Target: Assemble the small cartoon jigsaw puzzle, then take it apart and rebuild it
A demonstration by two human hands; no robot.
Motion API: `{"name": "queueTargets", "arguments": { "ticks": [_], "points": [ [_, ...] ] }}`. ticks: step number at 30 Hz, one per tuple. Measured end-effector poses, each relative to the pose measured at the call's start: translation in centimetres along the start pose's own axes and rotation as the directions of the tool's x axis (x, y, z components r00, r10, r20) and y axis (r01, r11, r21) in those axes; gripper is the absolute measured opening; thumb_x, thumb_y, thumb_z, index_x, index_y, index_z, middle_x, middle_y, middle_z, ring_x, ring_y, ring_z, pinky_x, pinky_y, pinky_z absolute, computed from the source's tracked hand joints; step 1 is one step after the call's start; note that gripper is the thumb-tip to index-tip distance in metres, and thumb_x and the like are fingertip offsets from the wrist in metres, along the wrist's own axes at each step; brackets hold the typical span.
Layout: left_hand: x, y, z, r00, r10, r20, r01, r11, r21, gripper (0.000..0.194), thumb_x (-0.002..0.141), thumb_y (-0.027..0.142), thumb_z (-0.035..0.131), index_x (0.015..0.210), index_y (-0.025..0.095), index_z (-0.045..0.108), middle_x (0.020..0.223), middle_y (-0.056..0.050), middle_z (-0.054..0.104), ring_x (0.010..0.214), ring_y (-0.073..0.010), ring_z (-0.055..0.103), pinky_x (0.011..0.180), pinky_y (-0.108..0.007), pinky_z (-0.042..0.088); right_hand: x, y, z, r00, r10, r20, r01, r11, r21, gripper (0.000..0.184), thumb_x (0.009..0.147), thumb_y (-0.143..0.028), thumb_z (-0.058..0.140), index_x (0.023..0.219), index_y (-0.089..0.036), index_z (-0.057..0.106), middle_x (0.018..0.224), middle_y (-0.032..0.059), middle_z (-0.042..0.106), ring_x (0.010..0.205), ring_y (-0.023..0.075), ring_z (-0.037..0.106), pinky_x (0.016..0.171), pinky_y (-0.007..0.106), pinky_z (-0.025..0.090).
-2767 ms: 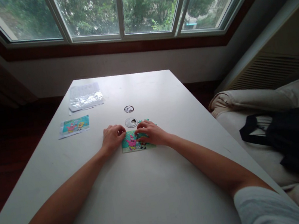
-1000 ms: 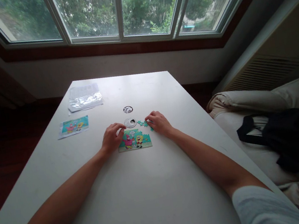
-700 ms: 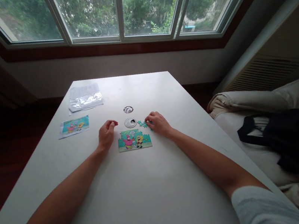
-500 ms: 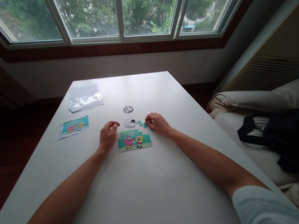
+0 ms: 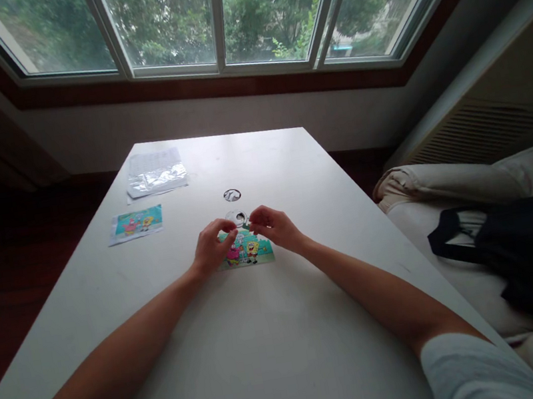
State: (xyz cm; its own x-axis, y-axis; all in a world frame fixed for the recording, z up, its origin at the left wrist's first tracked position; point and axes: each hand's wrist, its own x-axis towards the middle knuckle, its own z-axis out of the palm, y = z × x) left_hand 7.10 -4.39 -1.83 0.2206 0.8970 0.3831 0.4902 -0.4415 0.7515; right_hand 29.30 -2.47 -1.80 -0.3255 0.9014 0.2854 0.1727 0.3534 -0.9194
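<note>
A jigsaw puzzle with cartoon figures lies on the white table in front of me, its upper edge uneven. My left hand is over the puzzle's left part, thumb and fingers drawn together. Whether anything sits in that pinch is too small to make out. Above the upper right part, my right hand pinches a small green puzzle piece. The fingertips of both hands are close together but apart. The loose pieces to the right are hidden behind my right hand.
Beyond my hands are a round metal-rimmed disc and a round hole in the table. To the left lie a picture sheet and a clear plastic bag with papers. Dark clothing lies on a pale sofa.
My right hand has moved left from the loose pieces to the puzzle, with a piece in its fingertips. My left hand has come right and down over the puzzle. The view has shifted slightly.
</note>
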Motion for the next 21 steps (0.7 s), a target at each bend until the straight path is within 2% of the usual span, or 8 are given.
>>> {"name": "queueTargets", "arguments": {
  "ticks": [8, 15, 18, 21],
  "points": [
    [-0.3, 0.6, 0.7, 0.998, -0.051, -0.034, 0.045, 0.987, -0.152, 0.016, 0.09, 0.037, 0.063, 0.093, 0.021, 0.067, 0.088, -0.001, 0.071, 0.084, -0.0174, 0.064, 0.083, -0.031, 0.051, -0.4, -0.9, 0.6, 0.997, -0.059, 0.043, 0.061, 0.997, -0.044, 0.019, 0.087, -0.039, 0.07, 0.089, -0.023, 0.061, 0.08, -0.0005, 0.071, 0.074, 0.0155, 0.068, 0.07, 0.029, 0.055],
    [-0.2, 0.3, 1.0, 0.993, -0.117, -0.011, 0.112, 0.969, -0.22, 0.021, 0.086, 0.04, 0.064, 0.091, 0.02, 0.068, 0.085, -0.002, 0.07, 0.081, -0.0171, 0.062, 0.078, -0.03, 0.051, -0.8, -1.1, 0.8, 0.992, -0.09, 0.086, 0.098, 0.99, -0.099, 0.014, 0.091, -0.036, 0.064, 0.09, -0.023, 0.062, 0.083, 0.0, 0.071, 0.077, 0.0152, 0.067, 0.073, 0.029, 0.055],
    [0.5, -0.5, 0.1, 0.989, -0.141, -0.041, 0.129, 0.968, -0.214, 0.022, 0.084, 0.04, 0.065, 0.091, 0.019, 0.07, 0.087, -0.003, 0.071, 0.079, -0.0168, 0.062, 0.075, -0.03, 0.05, -0.8, -1.1, 0.5, 0.99, -0.112, 0.089, 0.126, 0.975, -0.181, 0.012, 0.094, -0.035, 0.06, 0.096, -0.024, 0.064, 0.086, 0.0008, 0.072, 0.076, 0.0145, 0.065, 0.073, 0.029, 0.054],
    [1.6, -1.9, -1.8, 0.98, -0.2, -0.012, 0.194, 0.964, -0.182, 0.023, 0.082, 0.04, 0.066, 0.09, 0.018, 0.071, 0.087, -0.005, 0.073, 0.078, -0.0178, 0.064, 0.074, -0.03, 0.05, -0.8, -1.1, 0.1, 0.976, -0.164, 0.145, 0.202, 0.929, -0.31, 0.012, 0.095, -0.03, 0.059, 0.1, -0.024, 0.067, 0.096, 0.0042, 0.072, 0.085, 0.0172, 0.064, 0.075, 0.03, 0.054]
  ]
}}
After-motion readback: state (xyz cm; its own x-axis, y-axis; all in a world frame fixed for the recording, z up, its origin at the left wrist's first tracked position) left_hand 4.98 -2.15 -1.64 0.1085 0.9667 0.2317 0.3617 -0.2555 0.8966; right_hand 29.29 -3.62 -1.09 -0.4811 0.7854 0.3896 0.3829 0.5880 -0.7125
